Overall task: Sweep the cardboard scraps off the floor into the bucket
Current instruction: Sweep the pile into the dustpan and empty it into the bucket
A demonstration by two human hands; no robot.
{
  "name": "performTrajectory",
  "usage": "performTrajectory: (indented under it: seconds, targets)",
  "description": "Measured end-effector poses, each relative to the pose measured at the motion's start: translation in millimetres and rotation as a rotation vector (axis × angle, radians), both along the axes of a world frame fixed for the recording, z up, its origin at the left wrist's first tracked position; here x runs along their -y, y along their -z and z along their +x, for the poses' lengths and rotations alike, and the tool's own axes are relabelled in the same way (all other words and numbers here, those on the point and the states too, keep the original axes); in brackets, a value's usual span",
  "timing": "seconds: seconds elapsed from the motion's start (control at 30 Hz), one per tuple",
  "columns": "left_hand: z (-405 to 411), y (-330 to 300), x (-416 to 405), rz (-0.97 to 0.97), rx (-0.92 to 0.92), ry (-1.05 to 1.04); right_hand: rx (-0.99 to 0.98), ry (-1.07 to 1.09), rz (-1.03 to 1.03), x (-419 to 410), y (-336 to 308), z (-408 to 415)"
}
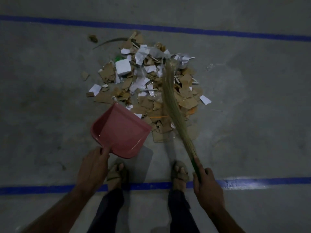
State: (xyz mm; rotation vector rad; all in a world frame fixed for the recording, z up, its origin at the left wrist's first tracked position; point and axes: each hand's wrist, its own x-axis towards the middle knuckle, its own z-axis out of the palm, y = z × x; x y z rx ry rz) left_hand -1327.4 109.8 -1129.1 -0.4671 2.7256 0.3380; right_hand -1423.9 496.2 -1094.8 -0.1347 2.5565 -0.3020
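Loading the dustpan (120, 132) looks like the step in hand: left hand (94, 163) grips its handle, right hand (206, 185) grips the broom (171, 98) lying across the scraps (151, 84). Next, draw bristles toward the pan's lip. Bare floor (42, 98) surrounds the pile; no bucket visible.

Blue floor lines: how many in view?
2. One blue line runs across the floor beyond the scrap pile; the other blue line crosses under the person's feet. No more show.
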Motion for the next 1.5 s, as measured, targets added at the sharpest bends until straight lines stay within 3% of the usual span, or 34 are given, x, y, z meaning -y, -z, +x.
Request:
performTrajectory:
  seconds: [0.3,0.53,0.8,1.1,1.27,1.5]
  targets:
    - [-29.8,27.3,-104.4,0.028,0.206,-0.037,-0.013,-0.064,0.038,-92.5,-16.5,-70.6]
    - [-50.8,55.8,-146.2,0.049,0.111,-0.02,-0.014,-0.069,0.101,-124.9,9.4,-90.2]
    - [-52.2,126.8,-106.5,-0.111,0.192,0.036,-0.036,-0.077,0.104,-114.3,45.6,-101.8]
    - [-127.2,210.4,-75.2,-0.089,0.128,0.153,-0.105,-0.248,0.256,-127.4,135.1,-180.5]
    - [-145.5,233.5,-83.8,-0.035,0.082,0.234,0.007,-0.453,0.298,-132.2,172.2,-209.0]
    - [-132.2,237.1,-91.8,-0.021,0.088,0.171,0.07,-0.482,0.197,-142.1,167.0,-191.6]
